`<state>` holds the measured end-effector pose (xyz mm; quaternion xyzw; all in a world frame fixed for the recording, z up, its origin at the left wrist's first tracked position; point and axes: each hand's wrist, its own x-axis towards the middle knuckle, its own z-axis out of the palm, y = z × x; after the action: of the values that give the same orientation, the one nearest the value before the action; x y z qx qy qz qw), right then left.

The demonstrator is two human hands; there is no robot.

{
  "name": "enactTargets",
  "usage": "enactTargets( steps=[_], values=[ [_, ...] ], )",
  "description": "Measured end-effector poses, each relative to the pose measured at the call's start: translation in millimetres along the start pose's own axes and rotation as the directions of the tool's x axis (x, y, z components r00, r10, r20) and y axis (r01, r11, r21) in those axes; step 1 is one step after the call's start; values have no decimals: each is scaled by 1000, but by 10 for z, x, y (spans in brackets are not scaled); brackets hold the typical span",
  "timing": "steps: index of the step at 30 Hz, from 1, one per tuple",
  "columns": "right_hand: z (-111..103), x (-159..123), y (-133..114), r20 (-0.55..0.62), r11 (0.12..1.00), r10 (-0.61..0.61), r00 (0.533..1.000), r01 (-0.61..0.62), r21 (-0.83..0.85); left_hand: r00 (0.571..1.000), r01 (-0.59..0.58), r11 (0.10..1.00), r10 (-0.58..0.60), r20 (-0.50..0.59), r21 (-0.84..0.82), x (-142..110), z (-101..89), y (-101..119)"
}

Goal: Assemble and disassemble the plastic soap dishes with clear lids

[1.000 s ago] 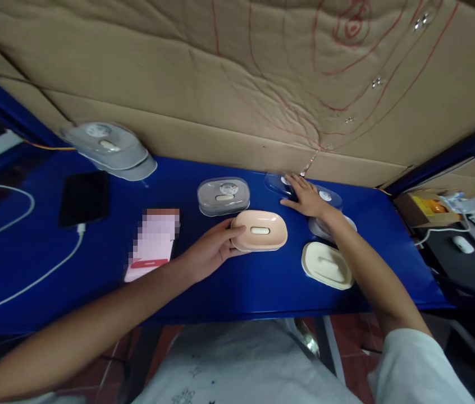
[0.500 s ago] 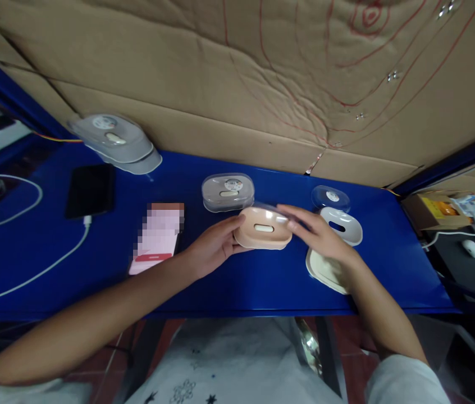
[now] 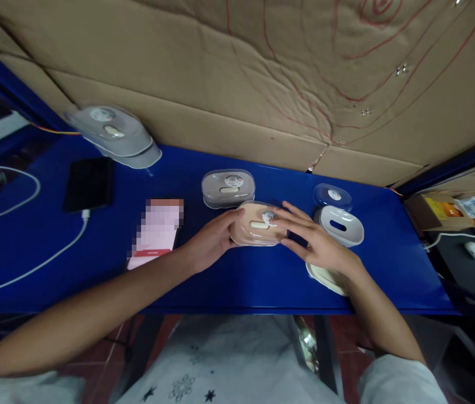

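My left hand is closed around the left end of a peach oval soap box, raised in front of me. A clear lid with a round sticker lies over the box, and a pale slot-shaped piece shows through it. My right hand has its fingers spread at the right end of the lid, fingertips touching it near the sticker. Just behind stands a grey lidded soap box. To the right are a whitish box part with a slot, a loose clear lid and a cream piece, partly under my right wrist.
Stacked grey soap boxes stand at the back left of the blue table. A phone with a lit screen and a black device on a white cable lie left. Cardboard walls the back.
The clear lid has come down over the peach box, its sticker now facing up. My right hand's fingers have spread over the lid's right end.
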<state>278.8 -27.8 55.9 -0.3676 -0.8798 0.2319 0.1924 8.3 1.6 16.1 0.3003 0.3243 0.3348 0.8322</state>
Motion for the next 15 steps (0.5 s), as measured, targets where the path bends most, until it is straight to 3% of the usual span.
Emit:
enactTargets(
  steps=[3,8,15],
  values=[
    [27,-8,3,12,997,-15,1000,14,73,998,52,998,-53,-43,-25,3,-8,-7],
    [145,10,69,-102,996,-79,992,84,41,992,68,996,-73,-100,-58,-22,24,-2],
    [142,15,56,-72,994,-110,991,109,-22,999,31,996,-34,-32,-81,-23,51,-17]
  ],
)
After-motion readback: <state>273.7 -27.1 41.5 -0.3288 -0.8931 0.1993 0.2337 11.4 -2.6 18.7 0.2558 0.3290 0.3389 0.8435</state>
